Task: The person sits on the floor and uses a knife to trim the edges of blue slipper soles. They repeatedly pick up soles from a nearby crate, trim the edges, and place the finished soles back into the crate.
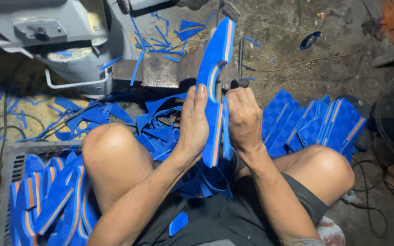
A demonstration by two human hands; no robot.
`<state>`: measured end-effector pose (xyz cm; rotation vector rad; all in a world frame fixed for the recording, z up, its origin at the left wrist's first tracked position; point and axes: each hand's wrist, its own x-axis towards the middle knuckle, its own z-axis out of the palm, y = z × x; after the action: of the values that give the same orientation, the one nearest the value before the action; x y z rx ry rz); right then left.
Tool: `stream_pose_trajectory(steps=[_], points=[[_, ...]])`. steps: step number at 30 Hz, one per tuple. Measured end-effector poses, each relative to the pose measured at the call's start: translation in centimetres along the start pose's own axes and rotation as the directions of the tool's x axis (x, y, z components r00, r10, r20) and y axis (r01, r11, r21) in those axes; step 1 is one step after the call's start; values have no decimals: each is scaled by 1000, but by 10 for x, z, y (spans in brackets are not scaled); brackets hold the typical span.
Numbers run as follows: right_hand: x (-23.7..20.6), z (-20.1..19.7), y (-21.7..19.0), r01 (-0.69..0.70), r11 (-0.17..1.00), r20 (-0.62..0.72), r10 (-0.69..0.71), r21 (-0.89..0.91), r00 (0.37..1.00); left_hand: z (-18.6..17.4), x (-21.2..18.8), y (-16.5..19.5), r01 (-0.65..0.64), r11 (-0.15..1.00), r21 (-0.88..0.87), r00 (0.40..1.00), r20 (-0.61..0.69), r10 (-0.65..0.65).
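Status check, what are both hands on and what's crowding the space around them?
Left hand and right hand both grip blue sandal sole. Blue offcuts piled beneath. Grey machine just ahead.

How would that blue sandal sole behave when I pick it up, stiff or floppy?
The sandal sole probably flexes yet holds shape: it stands upright between the left hand and right hand. Likely light, being thin, layered foam-like sheet.
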<state>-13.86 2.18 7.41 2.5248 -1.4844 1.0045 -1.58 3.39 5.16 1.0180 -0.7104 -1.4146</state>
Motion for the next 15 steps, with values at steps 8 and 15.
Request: stream_pose_trajectory(steps=[8,15], points=[[-5,0,26,-101,954,-1,105,282,994,-5,4,7,270,948,-171,962,101,-256],[-39,8,34,-220,918,128,187,331,974,-65,7,37,-189,964,-186,982,-32,186]])
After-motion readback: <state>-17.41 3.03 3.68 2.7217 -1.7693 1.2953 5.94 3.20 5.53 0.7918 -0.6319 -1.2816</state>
